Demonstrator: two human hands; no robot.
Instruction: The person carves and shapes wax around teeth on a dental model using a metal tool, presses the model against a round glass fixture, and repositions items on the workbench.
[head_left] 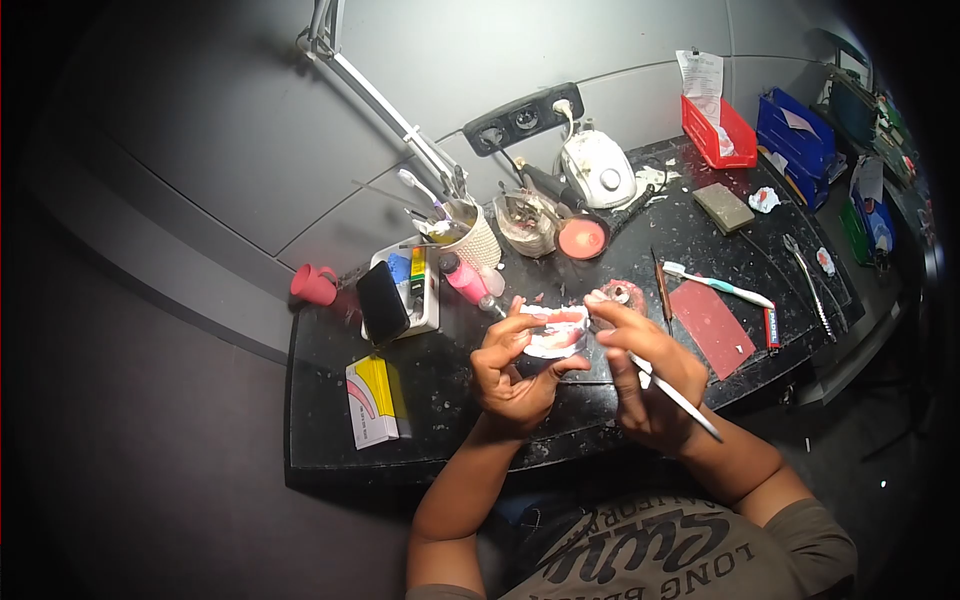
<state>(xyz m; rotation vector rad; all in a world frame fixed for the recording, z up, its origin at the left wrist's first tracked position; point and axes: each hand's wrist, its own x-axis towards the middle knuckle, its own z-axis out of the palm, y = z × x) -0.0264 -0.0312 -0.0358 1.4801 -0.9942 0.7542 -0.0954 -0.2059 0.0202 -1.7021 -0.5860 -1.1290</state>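
My left hand [515,375] is closed round a white dental cast [548,348] with pink wax along its ridge, held up over the front of the black workbench. My right hand [655,375] grips a slim tool with a white handle [688,408], which slants down to the right. The fingertips of that hand are at the right edge of the cast. Its working tip is hidden by the fingers and glare, so I cannot tell its kind. Just behind the cast lies a round pinkish piece [624,294], partly covered by my right hand.
On the workbench [450,430] are a pink wax sheet [712,330], a toothbrush [720,284], a metal tool [810,285], a dish of pink material [582,238], a brush cup [472,240], a phone [383,303] leaning on a white tray, and a box [372,402]. Bins [720,135] stand at the back right.
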